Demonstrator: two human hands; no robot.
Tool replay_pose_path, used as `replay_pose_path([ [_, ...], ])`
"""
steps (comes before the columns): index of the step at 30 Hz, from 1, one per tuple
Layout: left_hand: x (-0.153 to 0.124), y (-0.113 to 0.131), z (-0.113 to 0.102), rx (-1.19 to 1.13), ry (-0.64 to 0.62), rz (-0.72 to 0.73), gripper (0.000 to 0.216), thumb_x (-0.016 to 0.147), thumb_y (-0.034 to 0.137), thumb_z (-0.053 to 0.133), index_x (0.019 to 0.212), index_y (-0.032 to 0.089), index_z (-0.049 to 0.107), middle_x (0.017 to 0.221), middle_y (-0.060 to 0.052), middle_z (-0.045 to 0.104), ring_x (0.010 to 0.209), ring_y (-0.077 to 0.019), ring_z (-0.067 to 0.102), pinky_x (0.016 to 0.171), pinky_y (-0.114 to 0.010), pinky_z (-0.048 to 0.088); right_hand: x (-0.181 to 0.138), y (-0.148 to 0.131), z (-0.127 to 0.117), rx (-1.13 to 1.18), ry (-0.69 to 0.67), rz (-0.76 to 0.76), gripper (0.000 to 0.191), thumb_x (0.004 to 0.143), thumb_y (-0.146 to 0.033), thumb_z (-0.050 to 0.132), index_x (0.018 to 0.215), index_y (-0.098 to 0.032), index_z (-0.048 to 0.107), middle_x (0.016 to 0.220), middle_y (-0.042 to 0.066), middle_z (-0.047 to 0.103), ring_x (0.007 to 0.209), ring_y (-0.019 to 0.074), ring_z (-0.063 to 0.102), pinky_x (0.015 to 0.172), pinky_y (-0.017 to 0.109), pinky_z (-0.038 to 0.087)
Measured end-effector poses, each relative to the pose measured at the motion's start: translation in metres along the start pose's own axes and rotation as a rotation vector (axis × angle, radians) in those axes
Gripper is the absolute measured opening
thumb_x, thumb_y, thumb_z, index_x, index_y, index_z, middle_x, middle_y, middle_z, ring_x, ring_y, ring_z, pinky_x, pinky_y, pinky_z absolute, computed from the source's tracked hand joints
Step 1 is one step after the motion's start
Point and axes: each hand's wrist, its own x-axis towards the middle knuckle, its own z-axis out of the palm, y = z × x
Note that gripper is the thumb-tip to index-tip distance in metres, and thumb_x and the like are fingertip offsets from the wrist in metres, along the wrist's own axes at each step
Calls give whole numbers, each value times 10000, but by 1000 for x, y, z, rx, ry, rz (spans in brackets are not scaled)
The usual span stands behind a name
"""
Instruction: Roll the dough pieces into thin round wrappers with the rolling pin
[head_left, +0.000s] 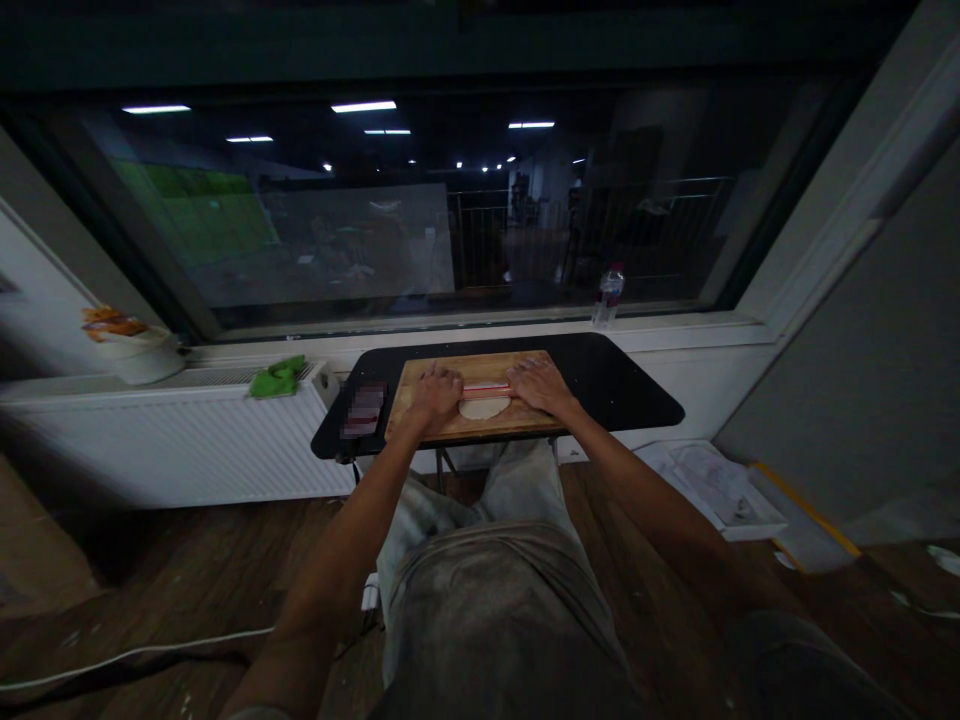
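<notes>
Step, apparently: rolling. Left hand curled over the 9 o'clock end of a reddish cylindrical rolling pin; right hand curled over 3 o'clock. Flat, pale dough-like disc at pin's 6 o'clock, on brown rectangular wooden board. Next move likely calls for even pressure.

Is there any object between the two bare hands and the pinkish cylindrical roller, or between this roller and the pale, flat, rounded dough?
Nothing visible stands in the way. The left hand and right hand are on opposite ends of the roller, which lies across the dough on the rectangular wooden board. Its underside is hidden.
</notes>
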Motion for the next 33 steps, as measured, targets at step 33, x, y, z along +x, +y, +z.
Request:
replay_pose_path([
  [33,-66,55,-13,-139,220,-186,457,1188,313,342,1297,167,761,1357,-149,796,1348,-308,685,1207,-469,513,-64,-20,1,133,119,53,606,1211,-376,279,1604,-93,644,1623,185,661,1537,288,604,1337,443,380],
])
